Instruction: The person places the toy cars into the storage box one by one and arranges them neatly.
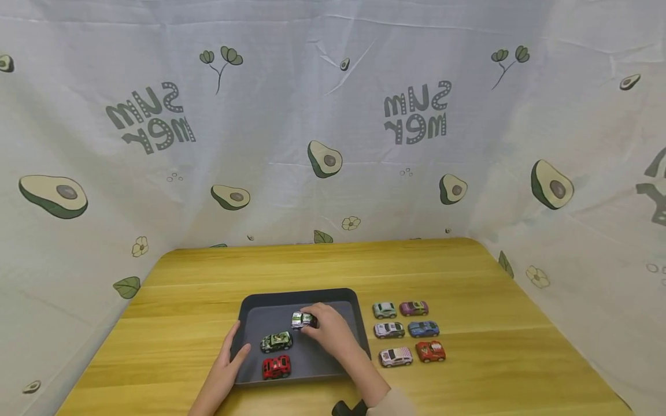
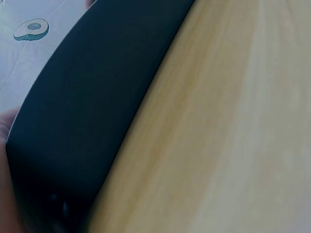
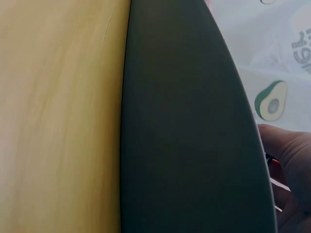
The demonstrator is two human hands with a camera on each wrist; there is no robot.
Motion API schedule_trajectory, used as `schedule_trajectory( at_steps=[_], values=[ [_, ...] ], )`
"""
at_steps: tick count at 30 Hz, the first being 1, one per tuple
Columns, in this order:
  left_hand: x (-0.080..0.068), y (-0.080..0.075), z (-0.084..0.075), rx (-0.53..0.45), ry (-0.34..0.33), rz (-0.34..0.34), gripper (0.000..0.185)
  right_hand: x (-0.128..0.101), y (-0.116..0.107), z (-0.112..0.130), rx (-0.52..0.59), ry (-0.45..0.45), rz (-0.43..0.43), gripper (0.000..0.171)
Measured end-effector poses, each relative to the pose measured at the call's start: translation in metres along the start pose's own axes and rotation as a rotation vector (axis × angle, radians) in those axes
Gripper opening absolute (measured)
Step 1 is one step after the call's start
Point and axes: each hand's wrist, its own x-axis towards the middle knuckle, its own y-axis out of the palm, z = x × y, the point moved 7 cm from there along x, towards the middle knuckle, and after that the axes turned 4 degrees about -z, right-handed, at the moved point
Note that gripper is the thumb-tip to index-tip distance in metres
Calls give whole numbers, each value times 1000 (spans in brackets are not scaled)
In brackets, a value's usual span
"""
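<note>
A dark grey tray point(image 1: 352, 323) sits on the wooden table. In it stand a green-and-white toy car point(image 1: 276, 341) and a red toy car point(image 1: 276, 366). My right hand point(image 1: 324, 327) reaches into the tray and grips a silver-and-green toy car point(image 1: 302, 319) by its rear. Against the tray's left rim rests my left hand point(image 1: 230, 353), fingers straight and thumb over the edge. The left wrist view shows only the tray's dark wall point(image 2: 92, 111) and table. The right wrist view shows the tray's wall point(image 3: 184, 126) and part of my right hand point(image 3: 291, 179).
Several toy cars stand in two columns on the table point(image 1: 468, 277) right of the tray, among them a purple one point(image 1: 413, 308), a blue one point(image 1: 424, 329) and a red one point(image 1: 430, 351). An avocado-print cloth point(image 1: 333, 127) surrounds the table.
</note>
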Motion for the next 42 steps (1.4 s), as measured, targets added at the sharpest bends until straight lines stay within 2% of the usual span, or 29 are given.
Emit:
schedule_trajectory(
  at_steps=[8, 14, 21, 26, 35, 42],
  values=[
    [-1, -2, -1, -15, 12, -5, 71, 11, 11, 16, 44, -3, 25, 36],
    [-2, 0, -4, -25, 35, -5, 69, 21, 24, 20, 21, 47, 72, 35],
    [-1, 0, -2, -30, 5, 0, 70, 32, 34, 29, 23, 67, 93, 34],
    [-1, 1, -1, -30, 1, 6, 70, 40, 38, 35, -8, 49, 101, 33],
    [0, 1, 1, -29, -17, 13, 71, 48, 52, 36, -89, -13, 167, 31],
    [-1, 0, 0, -24, -16, 12, 71, 50, 58, 34, -89, -20, 208, 32]
  ],
)
